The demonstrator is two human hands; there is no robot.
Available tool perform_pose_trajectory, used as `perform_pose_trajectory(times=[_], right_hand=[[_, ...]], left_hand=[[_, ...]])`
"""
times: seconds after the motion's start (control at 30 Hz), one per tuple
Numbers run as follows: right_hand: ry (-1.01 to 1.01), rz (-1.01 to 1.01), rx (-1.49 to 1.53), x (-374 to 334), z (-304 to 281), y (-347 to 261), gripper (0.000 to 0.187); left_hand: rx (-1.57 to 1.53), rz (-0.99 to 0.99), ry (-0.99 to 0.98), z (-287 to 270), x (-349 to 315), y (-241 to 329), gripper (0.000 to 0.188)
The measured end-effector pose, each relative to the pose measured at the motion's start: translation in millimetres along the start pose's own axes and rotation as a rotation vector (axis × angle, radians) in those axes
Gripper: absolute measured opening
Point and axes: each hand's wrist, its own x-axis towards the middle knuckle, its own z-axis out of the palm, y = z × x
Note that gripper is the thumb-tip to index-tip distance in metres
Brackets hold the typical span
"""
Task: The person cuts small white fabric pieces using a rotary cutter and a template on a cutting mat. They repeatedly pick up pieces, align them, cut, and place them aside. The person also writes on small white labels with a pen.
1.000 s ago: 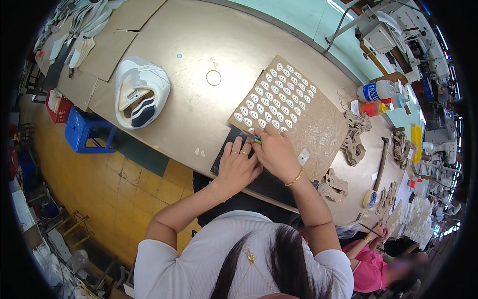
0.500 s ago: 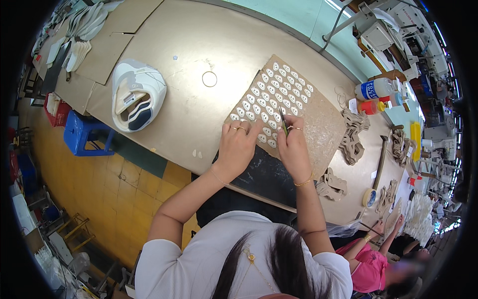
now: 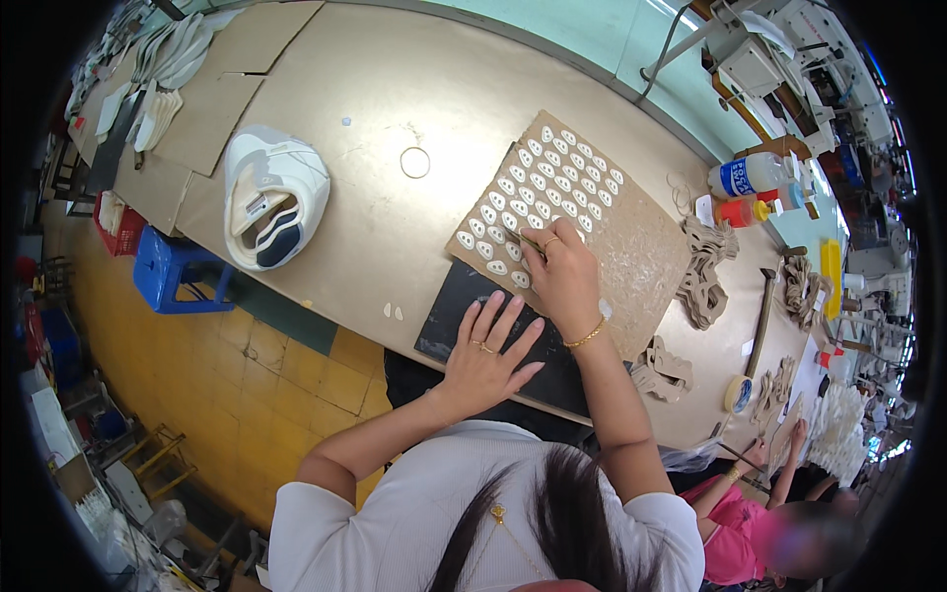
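My right hand (image 3: 564,281) pinches a pair of slim, dark tweezers (image 3: 526,240), their tip pointing left over a brown board (image 3: 641,261). Rows of small white rounded pieces (image 3: 541,181), each with a dark mark in its middle, cover the board's left and upper parts. The tip is among these pieces; whether it grips one I cannot tell. Below, my left hand (image 3: 483,355) is open, fingers spread over a black sheet (image 3: 449,314) that shows from under the board's near edge. A ring is on one of its fingers, and nothing is held in it.
A white and grey shoe (image 3: 273,197) stands on the table to the left, a rubber band (image 3: 415,162) lies between. At right are brown cut pieces (image 3: 702,271), a hammer (image 3: 762,321), tape (image 3: 737,393) and bottles (image 3: 745,176). Another person in pink (image 3: 730,528) works at lower right.
My left hand has drawn back from the board's edge toward me, its fingers now spread. My right hand has shifted left, and the tweezers have turned from pointing away to pointing left.
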Motion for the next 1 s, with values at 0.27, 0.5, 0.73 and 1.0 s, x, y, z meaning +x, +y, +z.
perform_pose_trajectory(times=[0.27, 0.5, 0.73, 1.0], right_hand=[[0.086, 0.059, -0.102, 14, -7, 13, 0.014], [0.064, 0.048, -0.159, 17, -8, 21, 0.012], [0.124, 0.036, -0.272, 36, -12, 30, 0.012], [0.038, 0.079, -0.329, 47, -11, 41, 0.011]], left_hand=[[0.119, 0.101, -0.09, 3, 5, 2, 0.055], [0.132, 0.094, -0.09, 2, 8, 4, 0.05], [0.126, 0.086, -0.091, 1, 8, 4, 0.046], [0.12, 0.084, -0.094, 2, 9, 4, 0.044]])
